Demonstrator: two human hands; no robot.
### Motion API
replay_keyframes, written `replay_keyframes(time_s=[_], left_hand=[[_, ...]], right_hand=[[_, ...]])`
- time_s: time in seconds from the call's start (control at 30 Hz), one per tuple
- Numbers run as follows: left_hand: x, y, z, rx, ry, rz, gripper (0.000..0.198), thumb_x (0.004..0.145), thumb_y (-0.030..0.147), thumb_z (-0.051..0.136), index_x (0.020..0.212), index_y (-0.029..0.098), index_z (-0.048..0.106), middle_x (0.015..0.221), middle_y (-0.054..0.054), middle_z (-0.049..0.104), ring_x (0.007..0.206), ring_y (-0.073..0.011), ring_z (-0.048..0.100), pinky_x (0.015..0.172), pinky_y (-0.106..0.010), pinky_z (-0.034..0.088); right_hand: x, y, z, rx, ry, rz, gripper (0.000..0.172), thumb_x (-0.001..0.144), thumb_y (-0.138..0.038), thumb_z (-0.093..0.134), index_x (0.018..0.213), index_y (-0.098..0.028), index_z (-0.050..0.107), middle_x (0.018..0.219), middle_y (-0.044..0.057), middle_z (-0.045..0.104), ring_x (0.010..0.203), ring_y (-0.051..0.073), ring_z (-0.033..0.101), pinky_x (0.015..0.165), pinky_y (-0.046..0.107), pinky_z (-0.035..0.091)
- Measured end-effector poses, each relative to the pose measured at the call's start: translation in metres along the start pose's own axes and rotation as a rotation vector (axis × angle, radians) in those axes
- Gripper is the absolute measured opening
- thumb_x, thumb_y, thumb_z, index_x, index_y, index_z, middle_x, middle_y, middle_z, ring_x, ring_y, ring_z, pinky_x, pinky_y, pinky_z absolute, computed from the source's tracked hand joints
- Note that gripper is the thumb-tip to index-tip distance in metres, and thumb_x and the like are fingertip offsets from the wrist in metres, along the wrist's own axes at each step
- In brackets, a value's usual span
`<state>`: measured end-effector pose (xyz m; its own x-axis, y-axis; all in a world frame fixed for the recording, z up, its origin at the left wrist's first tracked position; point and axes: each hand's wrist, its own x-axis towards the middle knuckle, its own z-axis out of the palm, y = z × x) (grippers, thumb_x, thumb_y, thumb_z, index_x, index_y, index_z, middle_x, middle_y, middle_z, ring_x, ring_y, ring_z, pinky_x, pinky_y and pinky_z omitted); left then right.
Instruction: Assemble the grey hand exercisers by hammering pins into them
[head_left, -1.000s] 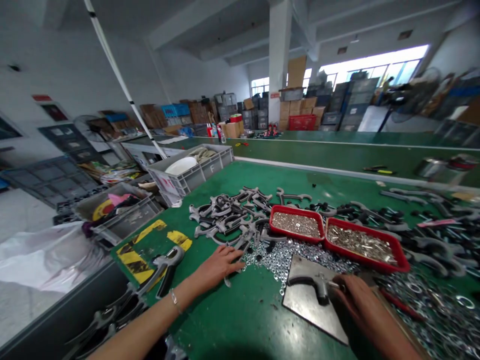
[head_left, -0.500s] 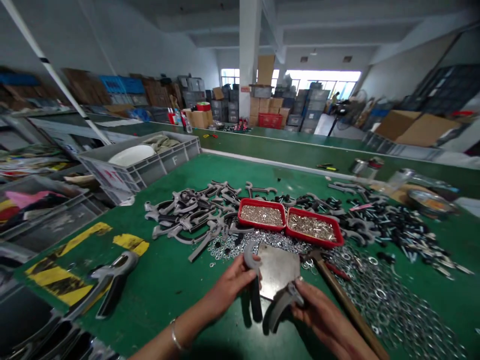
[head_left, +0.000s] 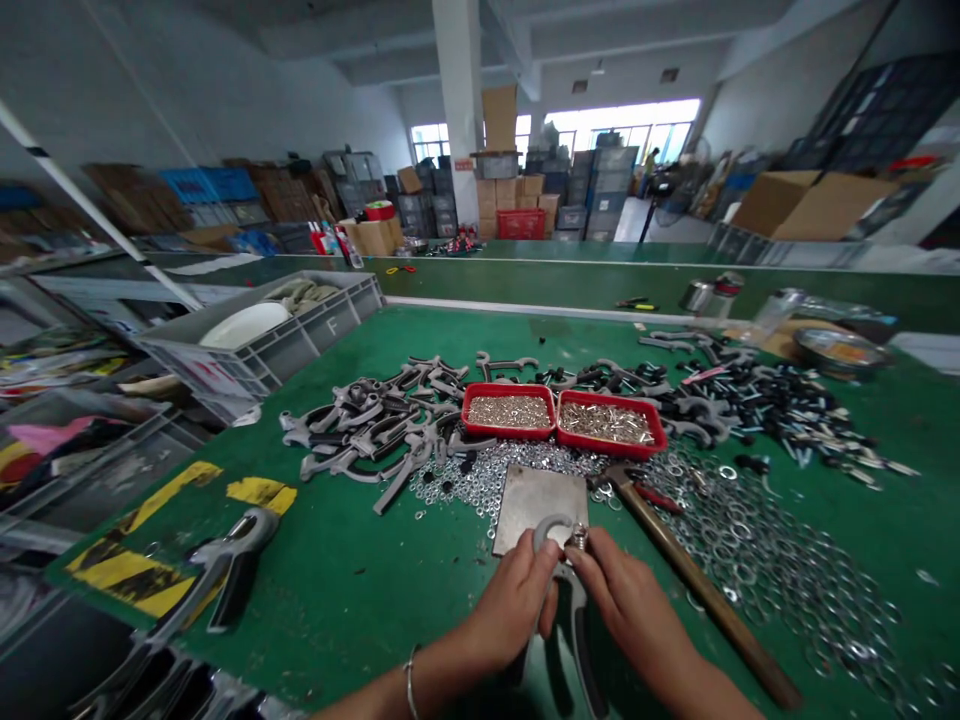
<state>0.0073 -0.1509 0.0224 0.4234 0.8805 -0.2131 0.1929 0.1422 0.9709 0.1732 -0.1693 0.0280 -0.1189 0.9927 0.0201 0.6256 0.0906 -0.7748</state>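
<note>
My left hand (head_left: 521,590) is closed around a grey metal tool half (head_left: 551,524) with a curved hook head. My right hand (head_left: 630,600) grips a second grey handle half (head_left: 577,610) with a dark grip, pinching near its top, where a small shiny metal part (head_left: 580,537) shows. Both pieces meet or cross between my hands; the exact contact is hidden by my fingers. Just beyond them a square steel plate (head_left: 536,495) lies on the green table (head_left: 360,620). A wooden-handled hammer (head_left: 697,580) rests to the right of my right hand.
Two red trays (head_left: 510,433) of small metal parts stand beyond the plate. Loose nuts (head_left: 469,490) and rings (head_left: 780,550) spread around them. Grey handle pieces (head_left: 367,430) are heaped left; black-headed bolts (head_left: 802,410) right. A joined tool (head_left: 236,550) lies by yellow-black tape (head_left: 142,580).
My hands have come together and the two handle pieces, formerly apart, now meet or cross. The view has shifted, so the table things appear slightly farther left.
</note>
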Motion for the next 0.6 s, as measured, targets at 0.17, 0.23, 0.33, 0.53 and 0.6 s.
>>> replay_keyframes(time_s=[0.17, 0.23, 0.33, 0.53, 0.6], left_hand=[[-0.009, -0.012, 0.004, 0.255, 0.087, 0.027, 0.045, 0.1, 0.053, 0.026, 0.116, 0.017, 0.048, 0.075, -0.003, 0.063, 0.066, -0.0187, 0.06, 0.062, -0.029, 0.044], [-0.012, -0.012, -0.001, 0.401, 0.04, 0.076, 0.044, 0.101, 0.047, 0.024, 0.121, 0.015, 0.046, 0.089, -0.01, 0.067, 0.08, -0.0227, 0.064, 0.072, -0.033, 0.046], [-0.014, -0.005, -0.014, 0.56, -0.076, 0.177, 0.043, 0.098, 0.043, 0.03, 0.125, 0.013, 0.044, 0.108, -0.017, 0.067, 0.097, -0.0279, 0.064, 0.084, -0.039, 0.047], [-0.018, 0.003, -0.026, 0.665, -0.298, 0.175, 0.053, 0.084, 0.047, 0.059, 0.123, 0.012, 0.05, 0.109, -0.018, 0.069, 0.096, -0.0326, 0.067, 0.082, -0.041, 0.051], [-0.021, -0.001, -0.023, 0.697, -0.31, 0.201, 0.057, 0.078, 0.054, 0.065, 0.115, 0.012, 0.056, 0.093, -0.016, 0.071, 0.08, -0.0312, 0.069, 0.069, -0.038, 0.051]], right_hand=[[-0.007, -0.005, 0.0, 0.133, -0.008, -0.012, 0.029, 0.1, -0.047, 0.036, 0.094, -0.024, 0.052, 0.083, 0.004, 0.069, 0.075, 0.019, 0.066, 0.068, 0.026, 0.046], [-0.01, -0.008, -0.003, 0.13, -0.038, -0.002, 0.029, 0.099, -0.047, 0.038, 0.092, -0.024, 0.053, 0.08, 0.003, 0.068, 0.072, 0.019, 0.065, 0.068, 0.026, 0.047], [-0.013, -0.016, -0.011, 0.151, -0.126, -0.013, 0.03, 0.098, -0.048, 0.04, 0.092, -0.024, 0.056, 0.083, 0.003, 0.068, 0.078, 0.02, 0.065, 0.073, 0.028, 0.049], [-0.021, -0.025, -0.014, 0.229, -0.229, -0.02, 0.031, 0.096, -0.045, 0.043, 0.107, -0.025, 0.064, 0.108, 0.008, 0.071, 0.103, 0.023, 0.065, 0.091, 0.034, 0.051], [-0.028, -0.023, -0.011, 0.19, -0.247, -0.024, 0.03, 0.096, -0.042, 0.045, 0.111, -0.024, 0.062, 0.105, 0.008, 0.072, 0.096, 0.022, 0.067, 0.087, 0.033, 0.052]])
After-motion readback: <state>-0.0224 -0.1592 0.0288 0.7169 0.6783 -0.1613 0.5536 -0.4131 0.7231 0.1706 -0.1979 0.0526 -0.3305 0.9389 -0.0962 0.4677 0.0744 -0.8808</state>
